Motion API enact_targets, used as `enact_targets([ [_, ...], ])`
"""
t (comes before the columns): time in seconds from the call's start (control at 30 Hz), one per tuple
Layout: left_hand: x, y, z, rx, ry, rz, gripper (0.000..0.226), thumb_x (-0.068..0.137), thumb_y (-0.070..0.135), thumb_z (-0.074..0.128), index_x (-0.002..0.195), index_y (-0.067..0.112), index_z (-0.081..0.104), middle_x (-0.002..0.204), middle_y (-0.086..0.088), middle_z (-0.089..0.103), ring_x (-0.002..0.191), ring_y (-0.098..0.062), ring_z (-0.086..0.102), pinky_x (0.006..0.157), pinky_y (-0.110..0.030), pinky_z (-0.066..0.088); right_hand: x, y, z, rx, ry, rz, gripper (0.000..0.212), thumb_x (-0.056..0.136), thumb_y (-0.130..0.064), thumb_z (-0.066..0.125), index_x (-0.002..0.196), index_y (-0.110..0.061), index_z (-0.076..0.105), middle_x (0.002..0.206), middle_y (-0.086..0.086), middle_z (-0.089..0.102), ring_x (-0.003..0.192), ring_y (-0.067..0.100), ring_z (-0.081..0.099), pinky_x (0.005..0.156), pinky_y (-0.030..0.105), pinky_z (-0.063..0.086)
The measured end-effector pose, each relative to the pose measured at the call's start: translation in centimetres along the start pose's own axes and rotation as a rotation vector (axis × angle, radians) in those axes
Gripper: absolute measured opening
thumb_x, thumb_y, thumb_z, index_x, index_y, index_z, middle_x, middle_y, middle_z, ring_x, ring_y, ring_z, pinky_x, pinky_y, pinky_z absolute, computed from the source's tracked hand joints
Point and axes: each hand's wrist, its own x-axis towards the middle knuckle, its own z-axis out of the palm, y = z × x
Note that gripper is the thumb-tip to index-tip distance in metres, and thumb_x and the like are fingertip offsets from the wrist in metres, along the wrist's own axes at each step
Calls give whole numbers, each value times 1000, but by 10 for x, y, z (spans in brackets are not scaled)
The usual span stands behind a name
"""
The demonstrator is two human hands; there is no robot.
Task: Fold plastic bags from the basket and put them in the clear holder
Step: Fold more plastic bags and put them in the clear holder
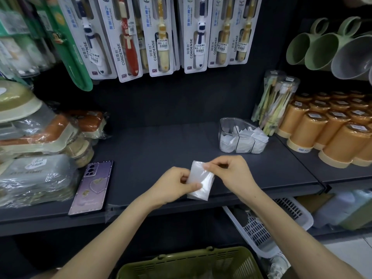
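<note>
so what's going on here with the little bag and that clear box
A person is folding a small plastic bag just above the dark shelf. The left hand pinches its lower left side, and the right hand pinches its top right corner. The clear holder, farther back on the right, already holds several folded bags. The green basket sits below, at the frame's bottom edge.

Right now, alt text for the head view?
The left hand and right hand pinch a folded plastic bag over a dark shelf. A clear holder with folded bags stands further back on the right; a phone lies left, a green basket below.
</note>
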Motion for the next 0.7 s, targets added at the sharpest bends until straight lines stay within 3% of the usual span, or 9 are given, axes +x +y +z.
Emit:
enact_targets([
  [0.13, -5, -2, -2, -66, 43, 14, 11, 84, 19, 73, 74, 14, 71, 73, 2, 73, 69, -7, 68, 70, -20, 52, 2, 6, -5, 97, 71, 0, 10, 82, -18, 75, 72, -18, 75, 71, -5, 72, 69, 3, 63, 68, 18, 48],
  [0.3, 2, -5, -2, 78, 72, 83, 28, 84, 24, 74, 74, -3, 69, 73, -11, 71, 73, -29, 66, 72, -33, 52, 5, 4, -7, 91, -136, -32, 12, 85, -24, 70, 97, -28, 71, 93, -7, 68, 82, 0, 58, 77, 11, 44],
  [0.4, 6, -4, 1, 122, 74, 117, 31, 84, 25, 73, 68, 0, 67, 68, -8, 70, 70, -32, 63, 68, -34, 49, 12, 2, -4, 43, -58, -118, 14, 83, -18, 74, 72, -26, 71, 79, -6, 65, 70, -1, 52, 68, 11, 38],
  [0.47, 9, -2, 1, 118, 85, 129, 27, 85, 25, 72, 68, 5, 69, 69, -3, 71, 68, -24, 65, 68, -30, 50, 15, 1, -6, 51, -23, -141, 15, 83, -15, 73, 70, -22, 71, 76, -7, 65, 70, -1, 53, 68, 11, 38],
  [0.53, 14, 0, 0, 106, 100, 133, 22, 86, 23, 71, 66, 14, 70, 66, 6, 70, 62, -8, 63, 62, -19, 47, 14, 3, -14, 99, -80, -114, 8, 84, -17, 72, 90, -22, 73, 88, -8, 69, 81, -2, 59, 74, 11, 43],
  [0.6, 20, 2, 0, 104, 116, 143, 24, 86, 20, 71, 62, 21, 66, 56, 15, 63, 55, 1, 55, 58, -11, 39, 14, 11, -24, 111, -134, -35, 31, 83, -23, 73, 112, -26, 65, 100, -9, 69, 94, -3, 61, 84, 13, 47],
  [0.7, 33, 7, 2, 71, 121, 152, 16, 85, 18, 72, 70, 13, 71, 61, 14, 65, 59, 4, 57, 60, -9, 41, 13, 23, -40, 116, -70, 33, 21, 81, -21, 75, 102, -18, 71, 98, -5, 72, 95, 4, 65, 88, 20, 49],
])
